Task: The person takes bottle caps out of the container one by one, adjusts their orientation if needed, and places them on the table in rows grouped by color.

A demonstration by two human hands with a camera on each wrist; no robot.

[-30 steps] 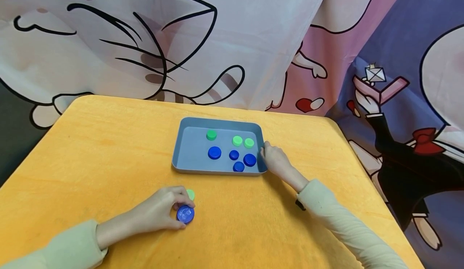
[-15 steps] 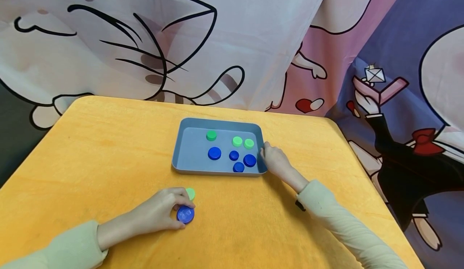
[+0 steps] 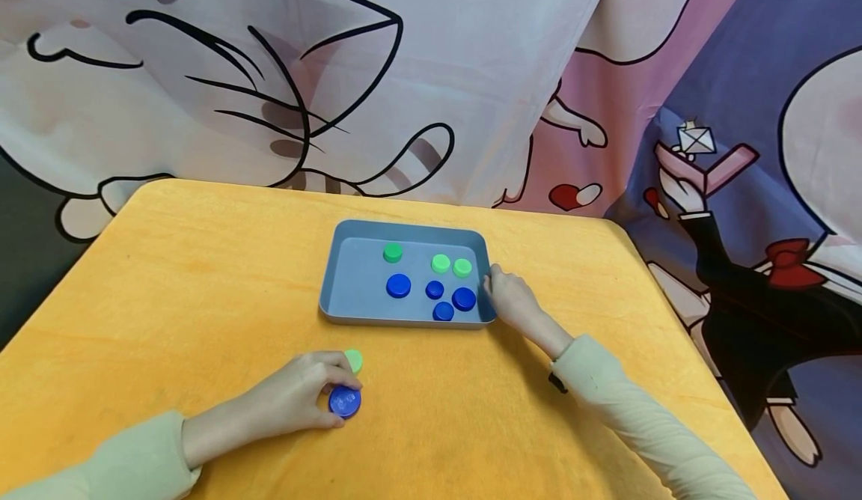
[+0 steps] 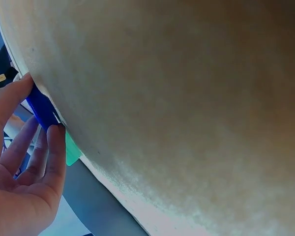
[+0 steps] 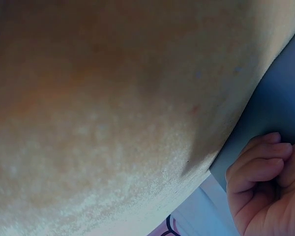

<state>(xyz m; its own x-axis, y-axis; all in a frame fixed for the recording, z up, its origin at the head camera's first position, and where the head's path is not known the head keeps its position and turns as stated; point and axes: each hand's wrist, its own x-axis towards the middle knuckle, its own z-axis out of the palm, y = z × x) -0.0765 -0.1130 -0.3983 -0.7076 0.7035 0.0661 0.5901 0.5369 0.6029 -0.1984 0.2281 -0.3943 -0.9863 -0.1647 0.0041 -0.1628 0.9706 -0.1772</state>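
Note:
My left hand (image 3: 296, 395) pinches a blue cap (image 3: 345, 402) between thumb and fingers, low over or on the table in front of the tray; the left wrist view shows the same cap (image 4: 42, 107) edge-on at the fingertips. Just beyond it lies a light green cap (image 3: 353, 360), partly behind the fingers. My right hand (image 3: 515, 302) grips the right wall of the blue-grey tray (image 3: 377, 322); in the right wrist view its fingers are curled beside the tray wall (image 5: 270, 108). Inside the tray are three green caps (image 3: 441, 263) and several blue caps (image 3: 399, 286).
The yellow table (image 3: 202, 275) extends on all sides of the tray. Behind it hangs a cloth (image 3: 485, 73) printed with cartoon figures, which continues down the right side.

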